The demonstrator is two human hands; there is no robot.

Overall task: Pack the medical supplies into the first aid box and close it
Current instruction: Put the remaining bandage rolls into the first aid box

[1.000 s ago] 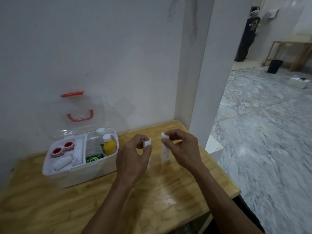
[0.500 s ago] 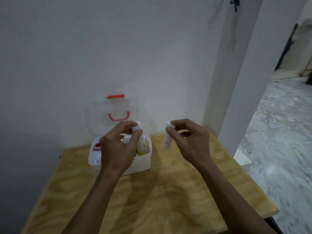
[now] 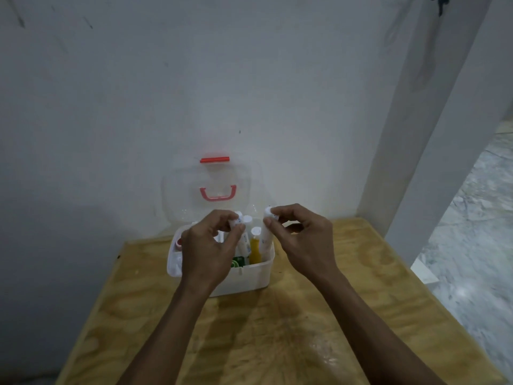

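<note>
A white first aid box (image 3: 244,276) stands open on the wooden table (image 3: 277,343), its clear lid (image 3: 213,190) with red handle leaning back against the wall. Inside I see a yellow bottle (image 3: 255,250), a white-capped bottle (image 3: 247,219), a green packet (image 3: 238,262) and a red-rimmed item (image 3: 179,243) at the left. My left hand (image 3: 206,254) pinches a white tube (image 3: 241,232) by its top, upright over the box. My right hand (image 3: 302,243) holds a second white tube (image 3: 267,234) over the box's right end.
A white wall (image 3: 194,93) rises directly behind the box. A white pillar (image 3: 433,134) stands at the table's right rear corner. Marble floor (image 3: 477,232) lies beyond the right table edge. Bare tabletop surrounds the box in front and to the right.
Both hands have carried the white tubes left from the tabletop to above the open box. My view has swung left, so the box now sits centred.
</note>
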